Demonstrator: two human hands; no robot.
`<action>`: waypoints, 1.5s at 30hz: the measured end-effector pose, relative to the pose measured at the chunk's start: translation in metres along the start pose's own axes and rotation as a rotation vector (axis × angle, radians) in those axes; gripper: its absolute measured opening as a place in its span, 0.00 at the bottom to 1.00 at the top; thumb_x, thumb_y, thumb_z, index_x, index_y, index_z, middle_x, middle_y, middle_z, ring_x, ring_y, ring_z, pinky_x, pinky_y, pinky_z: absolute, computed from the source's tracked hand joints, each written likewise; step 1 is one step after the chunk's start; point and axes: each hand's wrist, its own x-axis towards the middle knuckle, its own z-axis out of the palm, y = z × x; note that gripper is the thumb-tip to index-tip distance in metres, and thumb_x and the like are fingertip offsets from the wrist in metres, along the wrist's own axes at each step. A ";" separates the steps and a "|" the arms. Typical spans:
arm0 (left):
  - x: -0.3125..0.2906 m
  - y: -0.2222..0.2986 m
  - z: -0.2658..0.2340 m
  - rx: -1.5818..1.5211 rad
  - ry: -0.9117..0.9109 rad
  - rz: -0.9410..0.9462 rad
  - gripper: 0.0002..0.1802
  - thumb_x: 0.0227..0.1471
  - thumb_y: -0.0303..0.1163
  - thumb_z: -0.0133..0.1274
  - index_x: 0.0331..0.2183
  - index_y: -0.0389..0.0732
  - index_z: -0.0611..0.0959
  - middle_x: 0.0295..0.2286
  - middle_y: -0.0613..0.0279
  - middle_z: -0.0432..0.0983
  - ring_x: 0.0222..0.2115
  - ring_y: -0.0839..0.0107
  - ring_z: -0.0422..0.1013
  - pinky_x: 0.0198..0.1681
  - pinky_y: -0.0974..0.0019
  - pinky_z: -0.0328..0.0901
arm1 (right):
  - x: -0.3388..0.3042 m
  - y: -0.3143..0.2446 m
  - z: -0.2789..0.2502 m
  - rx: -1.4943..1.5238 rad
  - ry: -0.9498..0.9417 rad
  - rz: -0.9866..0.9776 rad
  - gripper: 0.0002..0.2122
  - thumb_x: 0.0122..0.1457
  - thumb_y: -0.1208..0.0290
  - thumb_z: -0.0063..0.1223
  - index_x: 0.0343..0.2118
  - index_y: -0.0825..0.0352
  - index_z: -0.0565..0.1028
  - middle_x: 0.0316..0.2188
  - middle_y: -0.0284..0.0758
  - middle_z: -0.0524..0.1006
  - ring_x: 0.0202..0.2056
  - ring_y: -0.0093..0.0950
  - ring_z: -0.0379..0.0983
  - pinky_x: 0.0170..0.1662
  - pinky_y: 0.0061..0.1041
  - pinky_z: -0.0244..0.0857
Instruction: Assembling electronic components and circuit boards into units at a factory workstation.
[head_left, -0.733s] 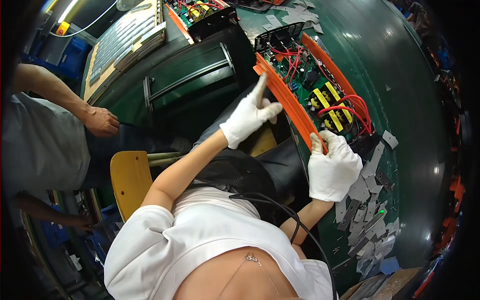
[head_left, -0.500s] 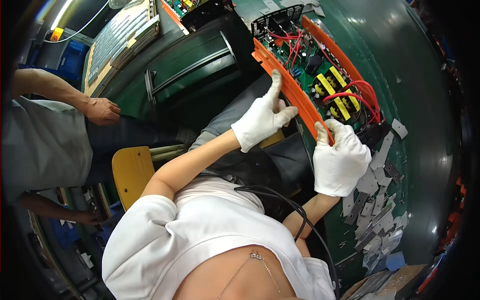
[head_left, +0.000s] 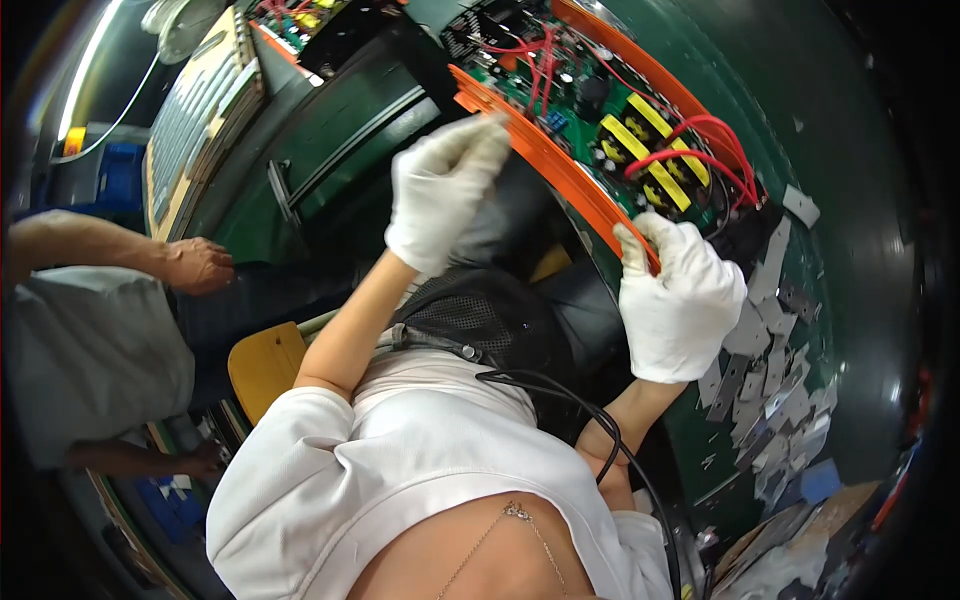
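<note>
An electronic unit with orange side panels (head_left: 565,170) stands on the green bench, its top uncovered. Inside are a green circuit board (head_left: 572,98), yellow-taped transformers (head_left: 655,150) and thick red wires (head_left: 716,150). My right hand (head_left: 678,295), in a white glove, pinches the near end of the closer orange panel between thumb and fingers. By the far end of that same panel, my gloved left hand (head_left: 440,190) is raised with its fingers drawn together, slightly blurred. Whether anything small is between those fingertips is hidden.
Loose grey metal plates (head_left: 770,385) lie heaped on the bench at right. Another orange-sided unit (head_left: 310,30) stands at the far left. On the left, a person's hand (head_left: 198,265) rests near a wooden stool (head_left: 265,368). A black cable (head_left: 600,410) crosses my front.
My left hand has let go of the orange panel and moved left, its fingers closing together. My right hand stays on the panel's near end. The view has shifted slightly.
</note>
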 end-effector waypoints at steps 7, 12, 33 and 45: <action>0.024 0.012 -0.008 0.174 -0.169 0.505 0.14 0.44 0.20 0.62 0.37 0.34 0.82 0.19 0.71 0.74 0.18 0.86 0.65 0.21 0.81 0.60 | 0.004 0.002 0.002 0.060 0.005 0.000 0.08 0.45 0.63 0.63 0.25 0.57 0.76 0.21 0.26 0.73 0.22 0.28 0.71 0.26 0.29 0.56; 0.036 0.029 -0.016 0.207 -0.019 0.409 0.08 0.44 0.24 0.63 0.32 0.37 0.84 0.20 0.65 0.78 0.19 0.84 0.69 0.23 0.78 0.65 | 0.010 -0.003 0.003 0.032 -0.008 -0.064 0.07 0.48 0.63 0.61 0.28 0.55 0.74 0.21 0.27 0.72 0.22 0.30 0.69 0.26 0.31 0.56; 0.005 -0.008 -0.014 0.214 -0.394 0.051 0.42 0.49 0.35 0.54 0.61 0.37 0.54 0.20 0.54 0.73 0.15 0.72 0.69 0.22 0.69 0.66 | 0.006 0.003 -0.001 0.041 0.188 -0.158 0.07 0.44 0.62 0.63 0.20 0.58 0.79 0.17 0.32 0.75 0.18 0.35 0.72 0.23 0.37 0.63; 0.006 -0.017 0.009 0.287 -0.528 0.144 0.55 0.47 0.40 0.57 0.60 0.30 0.37 0.21 0.53 0.77 0.22 0.61 0.75 0.25 0.63 0.68 | 0.006 -0.004 0.013 0.050 0.188 -0.193 0.09 0.49 0.62 0.62 0.26 0.62 0.81 0.23 0.35 0.80 0.26 0.33 0.77 0.31 0.28 0.69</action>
